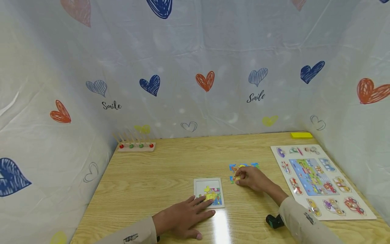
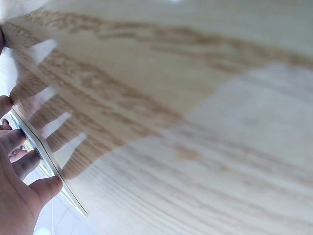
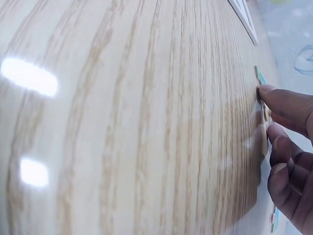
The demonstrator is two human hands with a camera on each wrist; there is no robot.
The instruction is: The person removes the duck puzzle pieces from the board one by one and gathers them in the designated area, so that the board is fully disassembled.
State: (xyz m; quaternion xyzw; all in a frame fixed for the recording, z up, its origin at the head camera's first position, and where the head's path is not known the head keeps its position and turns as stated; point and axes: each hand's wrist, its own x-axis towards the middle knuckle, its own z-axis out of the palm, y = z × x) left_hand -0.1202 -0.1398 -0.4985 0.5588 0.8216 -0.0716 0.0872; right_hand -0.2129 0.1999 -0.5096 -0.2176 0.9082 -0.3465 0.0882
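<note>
A small white-framed jigsaw puzzle tray (image 1: pixel 209 179) lies on the table, its lower right part filled with yellow, pink and blue pieces. My left hand (image 1: pixel 190 217) rests over its lower left edge, fingers spread and nearly straight; the left wrist view shows the fingers (image 2: pixel 46 188) on the tray's rim. To the right of the tray, my right hand (image 1: pixel 251 179) pinches a jigsaw piece (image 1: pixel 236 178) between thumb and finger, low over the table. More loose pieces (image 1: pixel 233 167) lie just beyond that hand, partly hidden by it.
At the right lies a large knob puzzle board (image 1: pixel 313 176) with vehicle pictures. A yellow block (image 1: pixel 301 135) sits at the far right corner. A wooden peg stand (image 1: pixel 136 146) with red and green beads stands far left. Heart-printed sheeting (image 1: pixel 182 108) surrounds the table.
</note>
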